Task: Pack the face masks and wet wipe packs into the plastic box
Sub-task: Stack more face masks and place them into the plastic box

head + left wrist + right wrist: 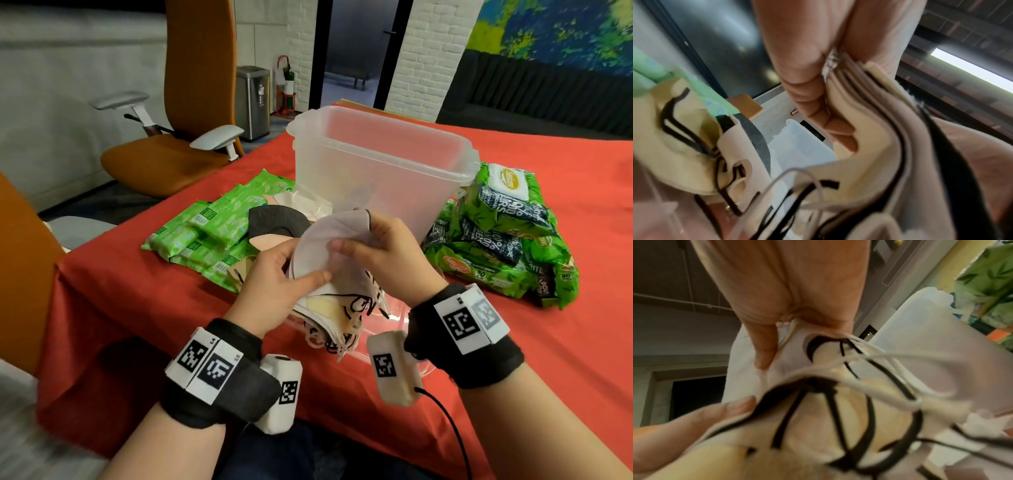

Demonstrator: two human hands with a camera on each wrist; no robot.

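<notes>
I hold a stack of face masks (pixel 329 253) in both hands just in front of the clear plastic box (pixel 376 164). My left hand (pixel 308 263) grips the stack's left edge, thumb on top. Gripping the right side is my right hand (pixel 356 236), thumb across the white top mask. Black and white ear loops (pixel 346 322) dangle under the stack. In the left wrist view my fingers (pixel 813 91) pinch the layered masks (pixel 875 123). The right wrist view shows my thumb (pixel 764 347) pressing on the masks (pixel 818 421), with the box (pixel 920 340) behind. The box holds some pale masks at the bottom.
Light green wet wipe packs (pixel 205 233) lie left of the box, with a dark grey mask (pixel 274 219) and a pink one (pixel 270 240) on them. Dark green wipe packs (pixel 496 236) are piled to the right. A clear lid (pixel 394 318) lies under my hands on the red tablecloth (pixel 137 308). Orange chairs (pixel 178 137) stand to the left.
</notes>
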